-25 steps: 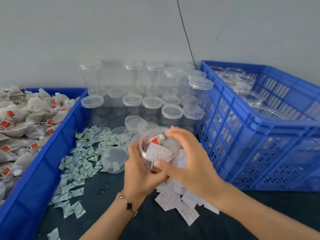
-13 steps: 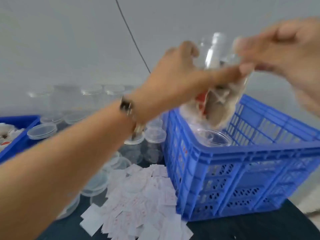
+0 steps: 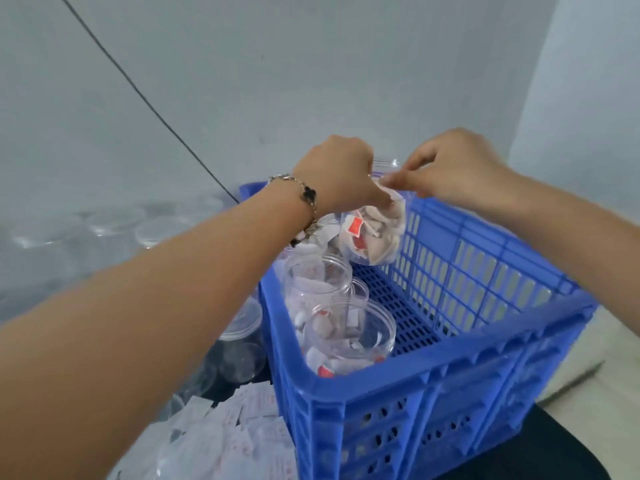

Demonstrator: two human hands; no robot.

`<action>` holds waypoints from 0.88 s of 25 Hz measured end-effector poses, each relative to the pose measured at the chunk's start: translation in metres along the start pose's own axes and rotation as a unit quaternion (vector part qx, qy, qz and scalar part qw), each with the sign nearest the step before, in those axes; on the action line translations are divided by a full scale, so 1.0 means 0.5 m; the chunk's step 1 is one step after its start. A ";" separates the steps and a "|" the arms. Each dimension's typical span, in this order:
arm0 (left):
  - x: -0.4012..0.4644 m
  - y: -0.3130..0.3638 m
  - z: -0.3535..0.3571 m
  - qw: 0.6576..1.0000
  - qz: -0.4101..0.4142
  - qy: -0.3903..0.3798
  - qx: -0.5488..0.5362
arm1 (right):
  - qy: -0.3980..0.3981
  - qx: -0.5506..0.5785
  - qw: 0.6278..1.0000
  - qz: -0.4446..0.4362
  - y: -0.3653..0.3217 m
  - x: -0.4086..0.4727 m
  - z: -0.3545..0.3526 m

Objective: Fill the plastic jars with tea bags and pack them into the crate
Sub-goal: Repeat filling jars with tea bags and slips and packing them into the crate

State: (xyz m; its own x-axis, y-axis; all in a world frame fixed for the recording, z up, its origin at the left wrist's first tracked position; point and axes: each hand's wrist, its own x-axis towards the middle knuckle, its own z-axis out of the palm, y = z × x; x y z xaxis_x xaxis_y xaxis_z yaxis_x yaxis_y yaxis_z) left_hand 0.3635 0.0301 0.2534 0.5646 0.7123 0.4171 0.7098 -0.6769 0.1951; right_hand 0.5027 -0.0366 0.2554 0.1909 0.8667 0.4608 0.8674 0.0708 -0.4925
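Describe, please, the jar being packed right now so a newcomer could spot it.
Find the blue crate. Above its far left corner, both hands hold one clear jar stuffed with tea bags. Unlike the jars standing inside, it hangs in the air.

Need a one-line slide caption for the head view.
Both hands, left and right, hold a clear plastic jar of tea bags over the blue plastic crate, beside filled jars.
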 end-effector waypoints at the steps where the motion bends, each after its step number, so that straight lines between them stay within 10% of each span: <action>1: 0.021 -0.005 0.010 1.000 0.004 -0.003 0.021 | 0.005 -0.013 1.000 -0.002 0.010 0.018 0.006; 13: 0.066 -0.080 0.165 0.964 -0.039 -0.152 0.213 | -0.153 -0.133 0.979 -0.018 0.105 0.073 0.178; 22: 0.050 -0.096 0.176 0.967 -0.023 -0.114 0.227 | -0.150 -0.124 0.980 -0.029 0.109 0.065 0.190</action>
State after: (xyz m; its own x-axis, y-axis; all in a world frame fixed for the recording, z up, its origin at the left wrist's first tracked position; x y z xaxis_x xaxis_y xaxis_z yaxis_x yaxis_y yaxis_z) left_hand 0.3807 0.0967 0.1766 0.5695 0.7970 0.2012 0.8190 -0.5290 -0.2223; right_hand 0.5127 0.0422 0.1734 0.0271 0.9737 0.2264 0.9651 0.0335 -0.2596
